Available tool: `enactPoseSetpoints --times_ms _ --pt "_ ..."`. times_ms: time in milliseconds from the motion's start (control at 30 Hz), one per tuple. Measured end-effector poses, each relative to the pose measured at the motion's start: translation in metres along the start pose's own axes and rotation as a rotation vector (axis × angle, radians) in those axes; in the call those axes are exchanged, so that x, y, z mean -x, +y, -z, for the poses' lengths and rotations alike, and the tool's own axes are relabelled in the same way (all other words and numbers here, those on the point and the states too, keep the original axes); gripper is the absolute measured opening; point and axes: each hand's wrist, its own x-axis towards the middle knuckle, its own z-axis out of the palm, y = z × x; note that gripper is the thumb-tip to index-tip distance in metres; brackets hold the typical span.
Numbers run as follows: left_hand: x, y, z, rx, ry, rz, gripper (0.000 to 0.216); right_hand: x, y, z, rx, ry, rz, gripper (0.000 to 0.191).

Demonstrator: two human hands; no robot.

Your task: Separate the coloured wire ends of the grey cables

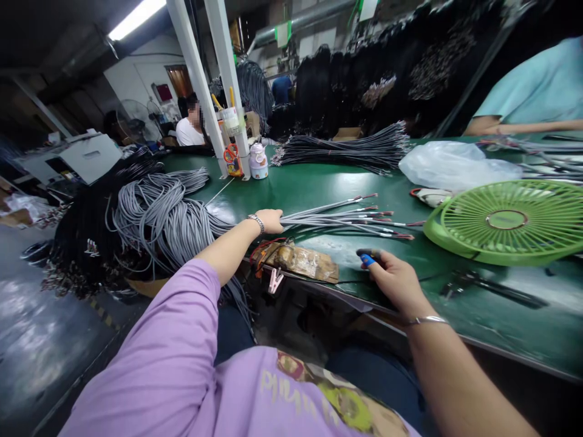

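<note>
1. Several grey cables [337, 217] lie fanned out on the green table [319, 182], their stripped, red-tipped ends pointing toward the green fan [505, 221].
2. Left hand [269, 220] is closed over the near end of that small bunch, pressing it to the table top.
3. Right hand [396, 280] is wrapped around a small tool with a blue handle [367, 260], resting at the table edge, apart from the cable ends; what kind of tool it is I cannot make out.
4. Left to handle, judging by the heap: a large mass of grey cable [159, 212] hangs over the table's left end, far more than the few drawn out.
5. A further bundle of cables [346, 149] lies across the far side of the table; whether those are finished cannot be told.
6. My estimate: work is at an early or middle stage of this batch.
</note>
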Motion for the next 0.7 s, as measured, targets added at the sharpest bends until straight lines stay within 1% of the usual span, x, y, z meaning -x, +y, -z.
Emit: enactPoseSetpoints --times_ms 100,200,333,367,400,433,467,500,533,567,600,633,667,700 --pt "0.007 -0.001 0.006 0.010 -0.049 -0.037 0.036 0.001 -0.003 0.000 -0.017 -0.008 -0.025 0.030" --pt "0.018 -0.001 0.012 0.014 -0.018 -0.040 0.028 0.001 -0.007 0.002 -0.032 0.004 -0.033 0.030" --pt "0.041 -0.008 0.027 0.021 0.131 -0.010 0.026 0.003 -0.011 0.006 -0.061 0.045 -0.043 0.029" --pt "0.048 -0.011 0.031 0.030 0.174 -0.004 0.027 0.006 -0.014 0.006 -0.086 0.072 -0.052 0.029" --pt "0.057 -0.015 0.035 0.044 0.228 0.004 0.027 0.009 -0.019 0.005 -0.126 0.113 -0.065 0.028" --pt "0.066 -0.020 0.037 0.083 0.307 0.007 0.026 0.013 -0.027 0.003 -0.179 0.141 -0.080 0.028" --pt "0.076 -0.024 0.039 0.131 0.378 0.012 0.025 0.018 -0.037 -0.001 -0.247 0.203 -0.105 0.029" --pt "0.086 -0.028 0.038 0.179 0.432 0.010 0.024 0.024 -0.050 -0.007 -0.380 0.174 -0.111 0.030" --pt "0.096 -0.031 0.037 0.223 0.480 0.010 0.023 0.030 -0.065 -0.015 -0.522 0.067 -0.111 0.032" --pt "0.107 -0.034 0.033 0.267 0.518 0.004 0.024 0.036 -0.081 -0.024 -0.637 -0.086 -0.111 0.036" --pt "0.117 -0.036 0.028 0.314 0.559 -0.010 0.026 0.042 -0.097 -0.034 -0.723 -0.269 -0.116 0.041" --pt "0.126 -0.038 0.022 0.360 0.598 -0.029 0.027 0.046 -0.113 -0.043 -0.809 -0.402 -0.100 0.045" --pt "0.136 -0.040 0.015 0.400 0.633 -0.048 0.029 0.050 -0.127 -0.051 -0.886 -0.494 -0.060 0.047" --pt "0.144 -0.042 0.008 0.430 0.659 -0.067 0.030 0.053 -0.139 -0.057 -0.936 -0.519 -0.010 0.047"
